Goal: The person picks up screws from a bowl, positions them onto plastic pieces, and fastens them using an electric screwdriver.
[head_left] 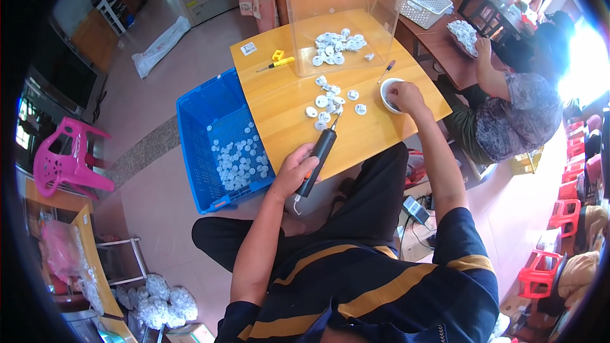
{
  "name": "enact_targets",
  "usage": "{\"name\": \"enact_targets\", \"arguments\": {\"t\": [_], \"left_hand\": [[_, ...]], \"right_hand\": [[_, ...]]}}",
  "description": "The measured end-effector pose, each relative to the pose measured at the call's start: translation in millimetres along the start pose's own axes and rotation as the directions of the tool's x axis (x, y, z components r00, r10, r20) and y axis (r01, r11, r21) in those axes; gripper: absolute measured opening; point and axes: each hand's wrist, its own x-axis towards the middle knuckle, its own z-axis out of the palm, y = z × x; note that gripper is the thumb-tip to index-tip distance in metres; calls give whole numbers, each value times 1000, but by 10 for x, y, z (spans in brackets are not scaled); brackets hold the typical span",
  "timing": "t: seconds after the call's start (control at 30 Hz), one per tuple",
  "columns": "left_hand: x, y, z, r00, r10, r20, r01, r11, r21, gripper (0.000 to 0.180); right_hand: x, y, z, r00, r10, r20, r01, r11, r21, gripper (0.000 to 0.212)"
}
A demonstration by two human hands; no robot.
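Note:
My left hand (296, 170) is wrapped round a black electric screwdriver (322, 154), whose bit points up over the near part of the wooden table (274, 108). Just beyond the bit lie several small white round plastic parts (327, 97). My right hand (406, 97) reaches into a small white bowl (385, 94) at the table's right side; its fingertips are down inside, and what they pinch is too small to make out. More white plastic parts (337, 46) are heaped farther back, within a clear plastic bin (351, 19) lying on its side.
A blue crate (197, 152) holding white parts stands left of the table. On the tabletop are a yellow screwdriver (279, 63) and a thin screwdriver (386, 71). A co-worker (518, 108) sits at the right, one hand at a heap of white parts (462, 33). A pink stool (67, 155) stands far left.

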Motion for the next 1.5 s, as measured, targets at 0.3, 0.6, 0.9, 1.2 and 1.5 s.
{"name": "enact_targets", "arguments": {"t": [0.3, 0.6, 0.9, 1.2, 1.5], "left_hand": [[27, 15, 72, 1000, 24, -5, -23, 1000, 1, 48], [3, 6, 74, 999, 26, -31, -26, 1000, 2, 45], [-15, 18, 44, 1000, 27, -8, -27, 1000, 11, 44], [-50, 23, 54, 998, 50, 27, -50, 999, 13, 48], [-61, 5, 61, 997, 53, 53, -56, 996, 63, 48]], "right_hand": [[53, 19, 49, 989, 87, 115, -65, 981, -182, 20], [-3, 5, -5, 999, 22, 26, -21, 999, -49, 21], [-151, -205, -129, 976, 215, -22, -107, 567, 817, 7], [-649, -923, 331, 960, 95, 264, -265, 3, 964, 15], [-688, -1167, 398, 949, -38, 313, -314, -200, 928, 8]]}}
